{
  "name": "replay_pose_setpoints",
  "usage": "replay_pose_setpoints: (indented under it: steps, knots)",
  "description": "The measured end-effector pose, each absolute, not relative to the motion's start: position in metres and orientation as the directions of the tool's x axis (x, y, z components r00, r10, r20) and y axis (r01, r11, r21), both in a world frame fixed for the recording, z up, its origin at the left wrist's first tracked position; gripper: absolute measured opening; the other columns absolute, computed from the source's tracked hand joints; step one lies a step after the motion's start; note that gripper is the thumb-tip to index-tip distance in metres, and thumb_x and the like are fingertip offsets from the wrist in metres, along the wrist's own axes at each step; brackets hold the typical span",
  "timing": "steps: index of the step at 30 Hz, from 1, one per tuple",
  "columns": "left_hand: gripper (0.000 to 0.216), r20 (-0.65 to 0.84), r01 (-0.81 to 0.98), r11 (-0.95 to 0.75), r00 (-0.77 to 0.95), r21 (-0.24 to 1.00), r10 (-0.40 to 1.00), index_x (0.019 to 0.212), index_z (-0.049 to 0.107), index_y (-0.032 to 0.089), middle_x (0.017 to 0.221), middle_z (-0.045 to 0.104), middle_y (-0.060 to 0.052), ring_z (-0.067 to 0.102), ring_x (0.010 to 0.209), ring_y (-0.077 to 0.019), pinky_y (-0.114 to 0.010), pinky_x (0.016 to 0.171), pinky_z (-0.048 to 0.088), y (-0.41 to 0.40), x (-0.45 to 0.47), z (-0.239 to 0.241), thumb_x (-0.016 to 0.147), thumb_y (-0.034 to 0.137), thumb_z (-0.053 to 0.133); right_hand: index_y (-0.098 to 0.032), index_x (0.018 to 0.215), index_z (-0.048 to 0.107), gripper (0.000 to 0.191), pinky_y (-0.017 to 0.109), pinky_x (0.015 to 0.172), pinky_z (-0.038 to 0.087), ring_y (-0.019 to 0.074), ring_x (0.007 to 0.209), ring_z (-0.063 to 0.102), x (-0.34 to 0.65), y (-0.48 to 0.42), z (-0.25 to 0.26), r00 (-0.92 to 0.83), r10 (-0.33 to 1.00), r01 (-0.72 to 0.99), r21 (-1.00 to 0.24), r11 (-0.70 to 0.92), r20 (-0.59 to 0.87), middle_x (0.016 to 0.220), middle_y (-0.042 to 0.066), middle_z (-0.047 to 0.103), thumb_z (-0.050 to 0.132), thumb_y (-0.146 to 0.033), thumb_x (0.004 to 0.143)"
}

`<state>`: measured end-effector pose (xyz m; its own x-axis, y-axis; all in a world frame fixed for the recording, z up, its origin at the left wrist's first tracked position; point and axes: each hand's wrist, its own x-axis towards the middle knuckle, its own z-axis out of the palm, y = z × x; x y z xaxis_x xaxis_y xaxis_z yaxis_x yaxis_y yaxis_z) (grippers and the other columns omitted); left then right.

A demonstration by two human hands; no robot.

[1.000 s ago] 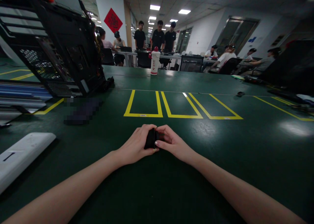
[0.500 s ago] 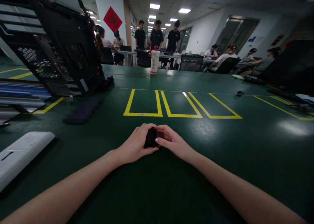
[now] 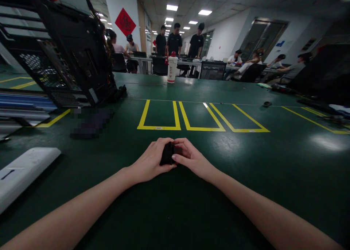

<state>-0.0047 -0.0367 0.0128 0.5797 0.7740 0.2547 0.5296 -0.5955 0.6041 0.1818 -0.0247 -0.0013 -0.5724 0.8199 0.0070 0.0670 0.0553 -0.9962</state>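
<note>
A small black object (image 3: 167,154), box-like in outline, sits between my hands just above or on the green table (image 3: 169,206); its kind does not show. My left hand (image 3: 152,158) is wrapped round its left side, fingers over the top and thumb along the near lower edge. From the right, my right hand (image 3: 191,158) closes on the object's right edge, with the thumb in front and curled fingers behind. The fingertips of both hands meet near its top. Much of the object's far side is hidden by the fingers.
Yellow tape outlines (image 3: 159,128) mark the table beyond my hands. At left stand an open black computer case (image 3: 90,67) and a white power-strip-like bar (image 3: 27,173). A white bottle (image 3: 172,69) with a red lid stands farther back. Several people are around desks behind.
My hands and the black object stay almost still; the right thumb has shifted very slightly left. In the background, standing people have changed posture a little.
</note>
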Motion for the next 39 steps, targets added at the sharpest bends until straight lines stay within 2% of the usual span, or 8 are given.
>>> replay_pose_setpoints:
  steps: [3, 7, 13, 18, 22, 29, 34, 39]
  knots:
    - [0.056, 0.250, 0.539, -0.591, 0.576, 0.600, 0.778, 0.121, 0.029, 0.024, 0.116, 0.044, -0.009, 0.047, 0.104, -0.0242, -0.043, 0.087, 0.040, -0.0367, -0.0050, 0.0126, 0.075, 0.027, 0.060, -0.024, 0.108, 0.041, 0.035, 0.040, 0.090, 0.040, 0.0175, 0.103, 0.049, 0.1829, -0.0229, -0.0036, -0.589, 0.808, 0.063, -0.997, 0.049, 0.003, 0.110, 0.004, 0.046, 0.056, -0.024, 0.076]
    - [0.056, 0.266, 0.543, -0.603, 0.574, 0.584, 0.775, 0.121, 0.030, 0.024, 0.115, 0.045, -0.009, 0.047, 0.103, -0.0251, -0.045, 0.087, 0.039, -0.0374, -0.0048, 0.0137, 0.074, 0.024, 0.060, -0.024, 0.100, 0.041, 0.036, 0.037, 0.084, 0.043, 0.0172, 0.101, 0.049, 0.1832, -0.0225, -0.0048, -0.622, 0.782, -0.010, -0.999, 0.049, 0.044, 0.107, 0.003, 0.046, 0.062, -0.019, 0.071]
    - [0.055, 0.259, 0.538, -0.600, 0.578, 0.592, 0.774, 0.121, 0.029, 0.024, 0.115, 0.045, -0.009, 0.048, 0.102, -0.0253, -0.044, 0.085, 0.041, -0.0385, -0.0042, 0.0166, 0.075, 0.026, 0.060, -0.024, 0.096, 0.044, 0.019, 0.035, 0.082, 0.044, 0.0161, 0.097, 0.051, 0.1806, -0.0265, -0.0010, -0.574, 0.816, 0.031, -0.995, 0.098, 0.063, 0.102, 0.001, 0.048, 0.053, -0.024, 0.079]
    - [0.055, 0.267, 0.535, -0.600, 0.572, 0.595, 0.775, 0.121, 0.030, 0.024, 0.115, 0.045, -0.009, 0.048, 0.103, -0.0244, -0.042, 0.086, 0.041, -0.0380, -0.0043, 0.0151, 0.075, 0.027, 0.060, -0.025, 0.104, 0.042, 0.027, 0.038, 0.086, 0.043, 0.0169, 0.100, 0.050, 0.1804, -0.0264, -0.0011, -0.572, 0.819, 0.058, -0.995, 0.087, 0.039, 0.106, 0.002, 0.047, 0.052, -0.024, 0.079]
    - [0.055, 0.239, 0.562, -0.579, 0.563, 0.591, 0.791, 0.121, 0.031, 0.023, 0.115, 0.045, -0.009, 0.047, 0.103, -0.0244, -0.042, 0.085, 0.042, -0.0383, -0.0048, 0.0144, 0.074, 0.027, 0.061, -0.023, 0.100, 0.043, 0.030, 0.038, 0.088, 0.043, 0.0172, 0.103, 0.050, 0.1818, -0.0250, -0.0021, -0.587, 0.809, 0.010, -0.999, 0.046, 0.031, 0.109, 0.002, 0.047, 0.058, -0.022, 0.075]
    - [0.057, 0.242, 0.557, -0.585, 0.569, 0.590, 0.786, 0.122, 0.029, 0.021, 0.116, 0.044, -0.009, 0.047, 0.103, -0.0232, -0.040, 0.087, 0.042, -0.0389, -0.0043, 0.0155, 0.075, 0.028, 0.060, -0.023, 0.096, 0.045, 0.021, 0.032, 0.073, 0.048, 0.0141, 0.084, 0.055, 0.1804, -0.0261, -0.0018, -0.539, 0.842, 0.041, -0.997, 0.062, 0.030, 0.099, 0.002, 0.049, 0.054, -0.029, 0.078]
    - [0.056, 0.231, 0.554, -0.578, 0.572, 0.598, 0.787, 0.122, 0.028, 0.022, 0.117, 0.043, -0.009, 0.046, 0.105, -0.0231, -0.040, 0.088, 0.041, -0.0381, -0.0046, 0.0149, 0.075, 0.028, 0.060, -0.025, 0.104, 0.044, 0.028, 0.035, 0.079, 0.047, 0.0170, 0.095, 0.053, 0.1802, -0.0250, -0.0009, -0.534, 0.846, 0.083, -0.995, 0.046, -0.005, 0.106, 0.003, 0.048, 0.054, -0.027, 0.078]
    - [0.057, 0.281, 0.536, -0.611, 0.572, 0.583, 0.770, 0.121, 0.029, 0.022, 0.115, 0.045, -0.009, 0.046, 0.104, -0.0241, -0.043, 0.089, 0.039, -0.0377, -0.0050, 0.0128, 0.074, 0.027, 0.061, -0.023, 0.099, 0.045, 0.025, 0.035, 0.081, 0.046, 0.0177, 0.097, 0.053, 0.1808, -0.0243, -0.0002, -0.570, 0.821, 0.037, -0.998, 0.050, 0.020, 0.103, 0.002, 0.049, 0.057, -0.022, 0.076]
